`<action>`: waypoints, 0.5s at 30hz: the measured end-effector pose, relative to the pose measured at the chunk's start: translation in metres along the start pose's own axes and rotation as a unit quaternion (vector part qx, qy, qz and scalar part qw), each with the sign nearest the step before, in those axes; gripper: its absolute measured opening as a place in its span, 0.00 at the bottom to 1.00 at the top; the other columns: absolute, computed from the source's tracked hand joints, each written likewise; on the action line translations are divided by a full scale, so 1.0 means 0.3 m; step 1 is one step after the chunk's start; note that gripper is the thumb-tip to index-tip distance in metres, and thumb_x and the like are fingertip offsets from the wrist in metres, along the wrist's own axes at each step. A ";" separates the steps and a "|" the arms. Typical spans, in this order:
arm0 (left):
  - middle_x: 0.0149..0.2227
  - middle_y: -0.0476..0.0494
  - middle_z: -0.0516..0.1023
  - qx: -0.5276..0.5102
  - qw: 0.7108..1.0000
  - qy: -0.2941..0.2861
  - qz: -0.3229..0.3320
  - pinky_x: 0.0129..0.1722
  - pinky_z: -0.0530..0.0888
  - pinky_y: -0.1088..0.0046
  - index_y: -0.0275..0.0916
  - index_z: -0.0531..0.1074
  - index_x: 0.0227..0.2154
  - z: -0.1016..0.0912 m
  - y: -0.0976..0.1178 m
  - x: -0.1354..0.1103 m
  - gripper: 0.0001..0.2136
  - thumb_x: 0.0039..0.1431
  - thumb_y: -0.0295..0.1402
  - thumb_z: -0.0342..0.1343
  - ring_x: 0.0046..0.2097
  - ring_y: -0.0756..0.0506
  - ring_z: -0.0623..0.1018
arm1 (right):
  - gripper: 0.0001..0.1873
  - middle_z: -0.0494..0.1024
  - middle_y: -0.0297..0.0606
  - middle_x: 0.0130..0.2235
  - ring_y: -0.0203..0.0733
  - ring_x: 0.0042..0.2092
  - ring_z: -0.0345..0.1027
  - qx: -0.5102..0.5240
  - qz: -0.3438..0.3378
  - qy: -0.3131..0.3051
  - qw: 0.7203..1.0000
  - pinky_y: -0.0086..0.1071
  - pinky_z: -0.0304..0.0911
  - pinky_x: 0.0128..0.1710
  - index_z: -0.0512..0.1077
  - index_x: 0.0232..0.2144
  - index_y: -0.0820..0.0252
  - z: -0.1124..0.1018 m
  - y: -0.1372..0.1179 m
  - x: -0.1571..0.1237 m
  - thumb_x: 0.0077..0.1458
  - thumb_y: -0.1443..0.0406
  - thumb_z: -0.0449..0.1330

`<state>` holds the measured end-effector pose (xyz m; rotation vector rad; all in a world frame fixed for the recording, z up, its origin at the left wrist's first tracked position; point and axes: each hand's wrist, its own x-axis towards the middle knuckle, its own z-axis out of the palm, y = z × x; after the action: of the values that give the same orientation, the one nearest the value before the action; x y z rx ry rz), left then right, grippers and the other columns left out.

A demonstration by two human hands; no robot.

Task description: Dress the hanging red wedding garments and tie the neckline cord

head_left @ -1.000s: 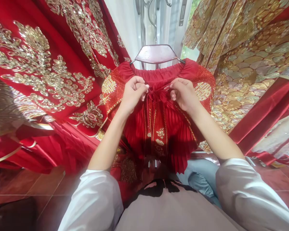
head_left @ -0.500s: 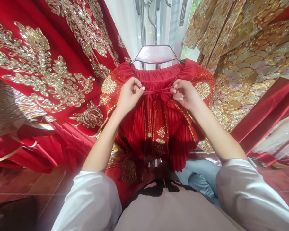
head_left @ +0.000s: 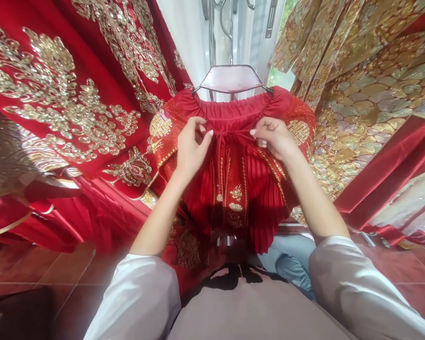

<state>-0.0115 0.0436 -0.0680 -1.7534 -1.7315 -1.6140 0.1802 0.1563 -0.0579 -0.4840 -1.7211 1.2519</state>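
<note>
A red pleated skirt [head_left: 194,189] with gold trim and round gold emblems hangs by its gathered waist on a wire hanger [head_left: 230,78] in front of me. Thin red drawstrings [head_left: 239,132] are knotted at its front, with loose ends hanging down over the gold-edged panel. My left hand [head_left: 194,146] is closed at the left side of the knot, thumb and curled fingers on a drawstring; the exact grip is partly hidden. On the opposite side, my right hand [head_left: 274,137] pinches another drawstring, stretched sideways from the knot.
Red fabric with gold sequin embroidery [head_left: 88,108] hangs on the left. A gold scale-patterned garment [head_left: 347,123] hangs on the right, beside a red fabric band [head_left: 378,174]. Behind the hanger are metal hooks and a white door frame [head_left: 269,33]. Reddish tiles [head_left: 67,274] cover the floor.
The drawstrings at the knot look drawn closer in than before. My left hand has shifted slightly down and its fingers have opened a little; my right hand is almost in the same place.
</note>
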 end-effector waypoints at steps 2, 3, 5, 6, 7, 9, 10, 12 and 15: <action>0.39 0.42 0.72 0.047 0.999 0.014 0.014 0.39 0.69 0.71 0.40 0.68 0.41 0.025 0.017 -0.071 0.08 0.59 0.34 0.55 0.42 0.45 0.72 | 0.07 0.68 0.31 0.25 0.29 0.22 0.56 -0.096 -0.073 0.078 0.990 0.25 0.55 0.21 0.66 0.26 0.60 0.032 0.006 -0.054 0.46 0.70 0.62; 0.41 0.42 0.72 0.071 0.997 -0.006 0.020 0.40 0.69 0.70 0.41 0.69 0.41 0.043 0.022 -0.108 0.07 0.60 0.33 0.53 0.44 0.44 0.72 | 0.05 0.70 0.33 0.28 0.31 0.25 0.60 -0.151 -0.116 0.117 0.975 0.27 0.58 0.24 0.67 0.28 0.59 0.055 0.014 -0.086 0.47 0.70 0.61; 0.42 0.41 0.72 0.112 0.991 -0.079 0.013 0.40 0.70 0.70 0.41 0.71 0.41 0.083 0.021 -0.177 0.08 0.62 0.31 0.49 0.44 0.44 0.73 | 0.02 0.72 0.36 0.30 0.35 0.29 0.64 -0.250 -0.181 0.141 0.940 0.30 0.62 0.30 0.70 0.30 0.58 0.109 0.042 -0.147 0.51 0.68 0.58; 0.42 0.41 0.73 0.132 0.984 -0.117 -0.002 0.38 0.70 0.70 0.41 0.71 0.43 0.101 0.015 -0.203 0.10 0.63 0.31 0.47 0.43 0.44 0.74 | 0.04 0.73 0.36 0.31 0.36 0.30 0.65 -0.289 -0.193 0.121 0.930 0.31 0.62 0.33 0.72 0.31 0.58 0.137 0.062 -0.171 0.53 0.67 0.57; 0.42 0.41 0.73 0.154 0.977 -0.146 -0.021 0.36 0.71 0.70 0.41 0.71 0.46 0.117 0.007 -0.223 0.12 0.63 0.31 0.46 0.42 0.43 0.75 | 0.06 0.74 0.37 0.31 0.37 0.30 0.66 -0.321 -0.190 0.088 0.924 0.32 0.63 0.34 0.73 0.32 0.58 0.163 0.085 -0.188 0.55 0.66 0.55; 0.43 0.39 0.72 0.203 0.962 -0.170 -0.059 0.32 0.71 0.70 0.42 0.68 0.53 0.136 -0.012 -0.244 0.16 0.64 0.32 0.44 0.42 0.42 0.76 | 0.10 0.77 0.39 0.34 0.39 0.32 0.68 -0.370 -0.156 0.039 0.915 0.32 0.63 0.35 0.75 0.37 0.58 0.208 0.129 -0.200 0.57 0.66 0.53; 0.43 0.38 0.72 0.226 0.956 -0.171 -0.070 0.31 0.71 0.70 0.42 0.66 0.55 0.138 -0.019 -0.247 0.18 0.64 0.33 0.44 0.42 0.41 0.76 | 0.12 0.78 0.40 0.36 0.41 0.33 0.70 -0.394 -0.132 0.037 0.909 0.33 0.63 0.35 0.75 0.39 0.59 0.226 0.146 -0.197 0.57 0.66 0.52; 0.44 0.37 0.72 0.256 0.948 -0.167 -0.082 0.31 0.71 0.69 0.41 0.64 0.58 0.135 -0.027 -0.248 0.20 0.64 0.34 0.44 0.43 0.39 0.76 | 0.15 0.78 0.44 0.40 0.44 0.36 0.72 -0.444 -0.086 0.054 0.890 0.34 0.62 0.36 0.75 0.41 0.60 0.255 0.164 -0.181 0.59 0.67 0.50; 0.45 0.35 0.72 0.276 0.940 -0.174 -0.098 0.33 0.73 0.68 0.39 0.60 0.61 0.127 -0.021 -0.250 0.23 0.64 0.35 0.44 0.44 0.39 0.75 | 0.16 0.78 0.47 0.41 0.46 0.37 0.73 -0.505 -0.022 0.069 0.860 0.33 0.62 0.35 0.75 0.41 0.63 0.292 0.152 -0.154 0.61 0.65 0.49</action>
<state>0.0246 0.0301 -0.1432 -1.6766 -2.2927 -0.7610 0.1202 0.0939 -0.1242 -1.0904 -2.1456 0.1558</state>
